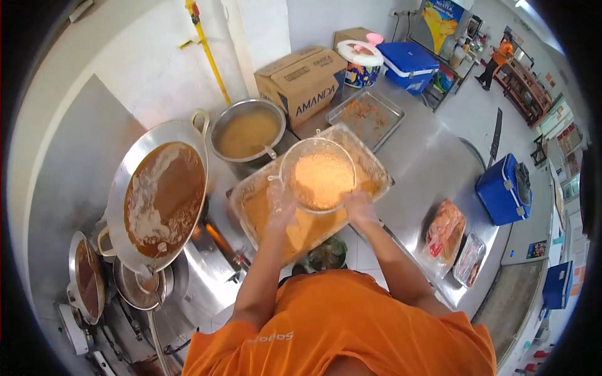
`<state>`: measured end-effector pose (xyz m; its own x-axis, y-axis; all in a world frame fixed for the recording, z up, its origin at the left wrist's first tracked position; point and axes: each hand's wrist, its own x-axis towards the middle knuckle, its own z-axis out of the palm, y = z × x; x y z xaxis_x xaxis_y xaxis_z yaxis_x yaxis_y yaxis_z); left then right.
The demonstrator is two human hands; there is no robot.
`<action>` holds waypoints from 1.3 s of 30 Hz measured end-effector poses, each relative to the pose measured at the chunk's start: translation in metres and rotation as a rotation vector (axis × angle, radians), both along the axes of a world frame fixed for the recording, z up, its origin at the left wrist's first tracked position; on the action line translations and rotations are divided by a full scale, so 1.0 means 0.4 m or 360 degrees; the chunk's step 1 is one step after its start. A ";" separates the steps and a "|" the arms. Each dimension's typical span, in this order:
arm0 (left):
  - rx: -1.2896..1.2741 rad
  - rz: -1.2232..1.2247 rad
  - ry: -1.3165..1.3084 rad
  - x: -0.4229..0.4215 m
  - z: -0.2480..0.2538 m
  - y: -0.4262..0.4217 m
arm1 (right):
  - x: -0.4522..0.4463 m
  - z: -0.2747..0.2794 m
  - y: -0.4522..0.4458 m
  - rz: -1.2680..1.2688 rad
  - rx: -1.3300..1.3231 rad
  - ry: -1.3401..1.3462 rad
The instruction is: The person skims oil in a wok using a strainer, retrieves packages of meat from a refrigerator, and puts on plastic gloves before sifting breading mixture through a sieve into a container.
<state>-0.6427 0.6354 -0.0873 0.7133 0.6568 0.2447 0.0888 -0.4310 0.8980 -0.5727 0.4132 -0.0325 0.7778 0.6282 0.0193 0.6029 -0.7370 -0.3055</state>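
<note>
Between my two hands is a round sieve [287, 161] with orange-tinted, crumbly breading [323, 180] in it. My left hand [281, 205] grips the sieve's left side, and a clear plastic glove seems to cover it. On the lower right rim, my right hand [359, 209] is closed, its fingertips partly hidden. Beneath the sieve lies a large rectangular tray [384, 182], its bottom coated with orange-yellow powder [260, 216]. The sieve hides the middle of this tray; whether it rests on the powder or hangs just above I cannot tell.
At left stand a big wok of brown oil [166, 194], a smaller pan [86, 276], and a strainer [143, 291]. Behind are a pot of cloudy liquid [248, 133], a carton [307, 81] and a metal tray [370, 119]. Bagged raw meat [446, 232] lies right. A person [498, 59] stands far off.
</note>
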 end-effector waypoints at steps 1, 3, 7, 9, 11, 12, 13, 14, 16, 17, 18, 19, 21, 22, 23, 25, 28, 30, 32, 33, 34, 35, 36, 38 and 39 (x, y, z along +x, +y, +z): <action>-0.0002 -0.0004 -0.0007 0.021 0.009 0.011 | 0.029 0.007 0.009 -0.0004 -0.0002 -0.0007; -0.0900 -0.0120 0.0726 -0.020 0.006 -0.003 | 0.013 0.013 0.004 -0.0474 0.0047 0.0590; -0.0341 -0.0040 0.0404 0.041 0.019 0.018 | 0.021 0.003 0.001 -0.0512 0.0333 0.0391; -0.0650 -0.0128 0.0707 -0.008 -0.060 -0.001 | -0.038 -0.058 -0.051 -0.0492 0.0204 0.0416; -0.0331 0.0019 0.0746 -0.035 -0.180 -0.012 | -0.023 -0.109 -0.056 -0.0399 0.0092 0.0310; 0.0024 0.0166 0.0695 0.018 -0.117 0.002 | 0.055 -0.101 -0.023 -0.0349 0.0085 0.0182; -0.0348 -0.0101 0.0274 0.017 -0.073 -0.001 | 0.100 -0.106 -0.009 -0.0306 0.0050 0.0093; -0.0355 -0.0100 0.0282 0.024 -0.023 -0.013 | 0.127 -0.119 -0.010 -0.0306 0.0042 0.0101; -0.1067 0.0055 0.0728 -0.033 -0.022 -0.063 | 0.109 -0.176 -0.048 0.0137 -0.0222 0.0061; -0.1085 0.0067 0.0763 -0.085 -0.047 -0.079 | 0.057 0.015 -0.023 -0.0007 -0.0117 0.0221; -0.0571 -0.0012 0.0513 -0.051 -0.041 -0.053 | 0.070 0.011 -0.006 0.0007 -0.0088 0.0145; -0.0053 -0.0068 0.0261 0.002 -0.031 -0.019 | 0.053 -0.025 -0.006 -0.0189 0.0162 -0.0009; 0.0284 0.0075 0.0263 0.063 -0.229 0.021 | 0.060 -0.066 -0.016 -0.0376 0.0359 -0.0080; 0.0603 0.0181 0.0340 0.000 -0.337 -0.011 | 0.077 -0.079 -0.029 -0.0156 -0.0001 0.0071; 0.0581 0.0171 0.0391 -0.072 -0.324 -0.047 | 0.081 -0.089 -0.036 0.0075 -0.0330 0.0194; 0.0203 0.0037 0.0106 -0.025 -0.086 -0.040 | 0.068 -0.024 -0.021 -0.0132 -0.0106 0.0176; 0.0127 0.0016 0.0398 0.032 -0.151 0.012 | 0.115 -0.073 -0.021 -0.0135 -0.0176 0.0185; 0.0263 0.0068 0.0806 -0.034 -0.168 -0.015 | 0.062 -0.109 -0.052 0.0079 -0.0416 0.0121; -0.0329 -0.0071 0.0329 -0.030 0.052 -0.052 | 0.052 -0.028 -0.045 0.0138 -0.0243 -0.0125; -0.0331 -0.0070 0.0328 -0.006 0.006 -0.031 | 0.045 -0.046 -0.023 -0.0624 0.0215 0.0396; 0.0058 -0.0043 0.0395 0.008 -0.071 -0.015 | 0.066 -0.059 -0.027 -0.0629 0.0189 0.0418; 0.0429 -0.0035 0.0502 -0.040 -0.148 -0.032 | 0.077 -0.064 -0.032 -0.0252 -0.0141 0.0281; 0.0413 -0.0039 0.0532 -0.078 -0.113 -0.056 | 0.084 -0.052 -0.024 0.0146 -0.0426 0.0108; -0.0043 -0.0055 0.0719 -0.009 0.032 -0.034 | 0.054 0.024 -0.011 -0.0183 -0.0133 0.0182; -0.0034 -0.0050 0.0700 0.015 0.078 -0.029 | 0.029 0.049 -0.014 -0.0507 0.0121 0.0349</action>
